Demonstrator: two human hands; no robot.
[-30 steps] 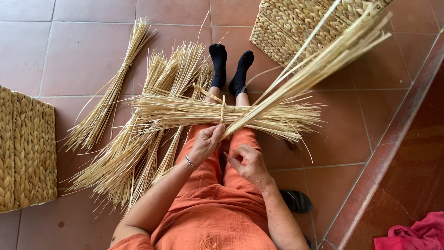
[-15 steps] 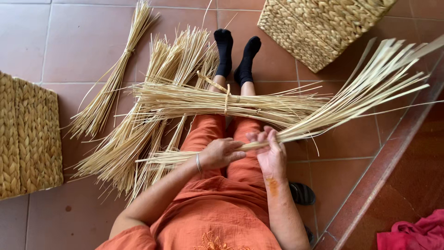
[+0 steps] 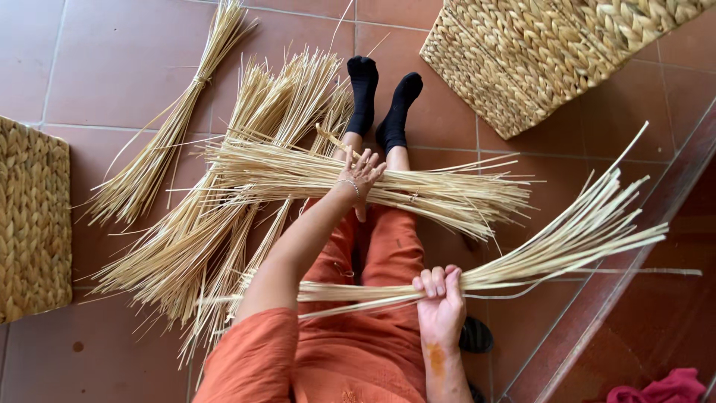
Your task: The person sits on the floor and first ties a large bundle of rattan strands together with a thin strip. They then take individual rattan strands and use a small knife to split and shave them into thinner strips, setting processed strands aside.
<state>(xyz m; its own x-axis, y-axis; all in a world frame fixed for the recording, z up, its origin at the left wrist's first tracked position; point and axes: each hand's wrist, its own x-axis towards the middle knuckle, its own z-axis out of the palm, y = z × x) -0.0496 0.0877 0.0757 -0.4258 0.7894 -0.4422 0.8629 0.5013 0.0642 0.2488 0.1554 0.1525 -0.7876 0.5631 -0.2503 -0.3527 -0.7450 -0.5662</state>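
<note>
Reaching forward since a moment ago, the left hand [image 3: 361, 173] now rests spread fingers on the tied reed bundle [image 3: 447, 195] across the legs, while the right hand [image 3: 440, 292] clamps a fanned reed sheaf [image 3: 567, 246].

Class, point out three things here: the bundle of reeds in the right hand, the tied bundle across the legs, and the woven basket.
Held reed bundle [image 3: 552, 250], head view, mid-stalks.
Tied bundle [image 3: 447, 195], head view, middle.
Woven basket [image 3: 522, 60], head view, side wall.

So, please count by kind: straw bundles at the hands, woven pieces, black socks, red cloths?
Straw bundles: 2, one gripped in right hand, one under left hand
Woven pieces: 2
Black socks: 2
Red cloths: 1
Total: 7
</note>
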